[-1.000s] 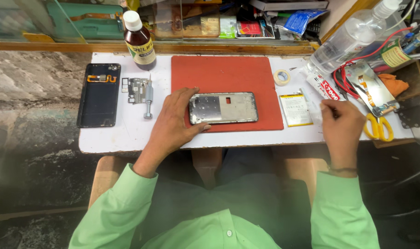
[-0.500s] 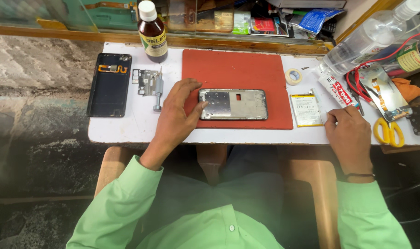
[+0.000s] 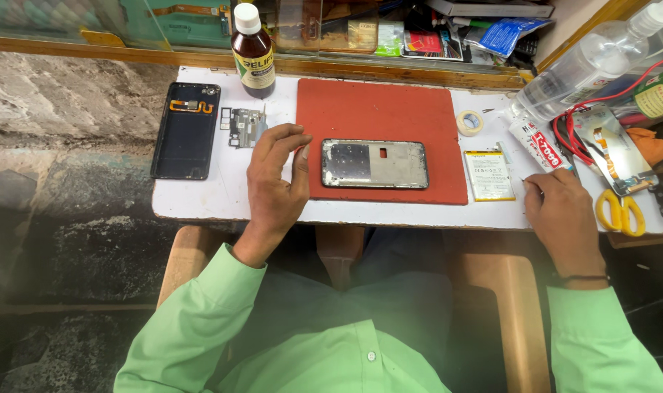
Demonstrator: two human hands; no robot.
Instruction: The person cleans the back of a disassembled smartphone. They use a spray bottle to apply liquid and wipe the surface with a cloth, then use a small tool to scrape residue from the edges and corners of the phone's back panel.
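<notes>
Head view: left hand (image 3: 275, 182) half-curled beside phone frame (image 3: 374, 164).

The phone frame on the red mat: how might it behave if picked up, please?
The phone frame looks thin and metallic, so probably stiff and light. It lies flat on the red mat, so it is unlikely to roll; its cut-outs suggest it could bend if twisted.

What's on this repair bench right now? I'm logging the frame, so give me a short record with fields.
surface: white table with red mat
on mat: phone frame, lying flat
left hand: at the mat's left edge, empty
right hand: on table right of battery
far left: black back cover
rear: brown bottle
</notes>
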